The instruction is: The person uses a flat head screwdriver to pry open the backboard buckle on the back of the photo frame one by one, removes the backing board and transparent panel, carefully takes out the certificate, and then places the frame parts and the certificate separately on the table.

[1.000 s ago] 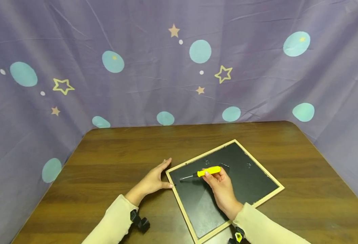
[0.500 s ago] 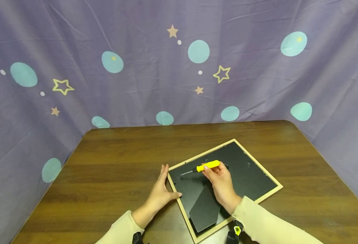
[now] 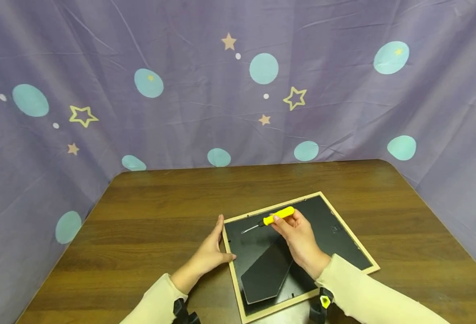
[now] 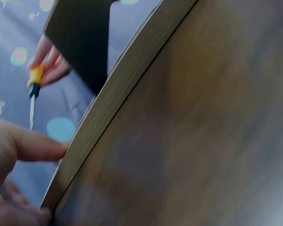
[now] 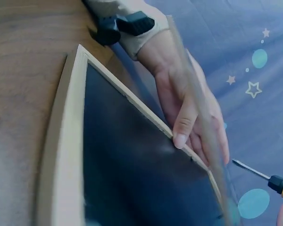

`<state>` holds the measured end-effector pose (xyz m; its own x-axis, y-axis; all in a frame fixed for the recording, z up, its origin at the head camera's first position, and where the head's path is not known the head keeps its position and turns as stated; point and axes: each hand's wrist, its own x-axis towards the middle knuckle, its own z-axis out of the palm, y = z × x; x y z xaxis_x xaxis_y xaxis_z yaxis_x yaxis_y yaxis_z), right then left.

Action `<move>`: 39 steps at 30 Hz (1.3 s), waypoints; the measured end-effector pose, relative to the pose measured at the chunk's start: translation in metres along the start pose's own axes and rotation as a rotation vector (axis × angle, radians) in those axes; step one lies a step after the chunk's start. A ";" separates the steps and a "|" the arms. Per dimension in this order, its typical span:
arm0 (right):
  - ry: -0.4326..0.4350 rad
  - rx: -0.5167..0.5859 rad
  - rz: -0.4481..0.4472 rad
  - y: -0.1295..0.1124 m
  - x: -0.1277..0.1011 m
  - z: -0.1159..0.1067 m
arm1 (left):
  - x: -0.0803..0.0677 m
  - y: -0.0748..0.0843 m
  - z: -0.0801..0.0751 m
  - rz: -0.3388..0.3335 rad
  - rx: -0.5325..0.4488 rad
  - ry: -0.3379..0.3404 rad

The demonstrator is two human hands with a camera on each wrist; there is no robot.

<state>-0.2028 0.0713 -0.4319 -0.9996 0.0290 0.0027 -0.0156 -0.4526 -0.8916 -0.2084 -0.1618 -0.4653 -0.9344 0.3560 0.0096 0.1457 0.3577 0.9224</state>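
A picture frame [image 3: 370, 269] with a light wooden border lies face down on the table, its black backing [image 3: 351, 245] upward. My left hand [image 3: 207, 254] grips its left edge near the corner, thumb over the border and fingers along the outside. A black easel stand [image 3: 266, 276] stands up from the backing; in the right wrist view its edge is a blurred strip. My right hand [image 3: 300, 240] holds a screwdriver [image 3: 279, 216] by its yellow handle above the backing. The metal shaft points left, toward the left hand, and its tip is over the backing near the left border.
The brown wooden table [image 3: 160, 202] extends around the frame. Behind it hangs a purple curtain [image 3: 205, 99] with stars and blue ovals. Small metal tabs [image 3: 335, 228] show on the backing. Black camera mounts [image 3: 319, 310] sit on both wrists.
The frame has turned slightly clockwise under my left hand, which has shifted along its left edge. The easel stand has swung up from lying flat. The screwdriver has risen slightly.
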 end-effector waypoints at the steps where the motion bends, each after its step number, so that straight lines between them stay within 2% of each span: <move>1: -0.007 -0.011 0.005 -0.001 0.001 0.001 | 0.002 -0.002 -0.004 0.002 -0.028 -0.028; 5: -0.018 -0.016 0.033 -0.002 0.006 0.008 | 0.010 -0.006 -0.016 0.018 -0.079 -0.126; 10: -0.008 -0.007 0.051 0.007 0.014 0.017 | 0.017 -0.007 -0.026 0.030 -0.046 -0.224; 14: 0.010 -0.003 0.070 0.019 0.018 0.019 | 0.019 -0.010 -0.032 0.045 -0.049 -0.275; 19: -0.043 0.031 0.137 0.027 0.020 0.012 | 0.026 -0.019 -0.044 0.108 -0.106 -0.320; 22: -0.075 0.046 0.161 0.027 0.023 0.006 | 0.028 -0.021 -0.047 0.129 -0.123 -0.330; 27: -0.106 0.023 0.143 0.027 0.025 -0.003 | 0.028 -0.019 -0.047 0.140 -0.114 -0.326; 33: -0.192 -0.122 0.051 0.031 0.022 -0.008 | 0.028 -0.019 -0.045 0.142 -0.080 -0.319; 39: -0.202 -0.196 -0.004 0.032 0.021 -0.009 | 0.027 -0.021 -0.046 0.138 -0.070 -0.309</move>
<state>-0.2240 0.0660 -0.4642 -0.9844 -0.1571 0.0794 -0.0344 -0.2708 -0.9620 -0.2512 -0.1992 -0.4668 -0.7635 0.6452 0.0284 0.2308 0.2314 0.9451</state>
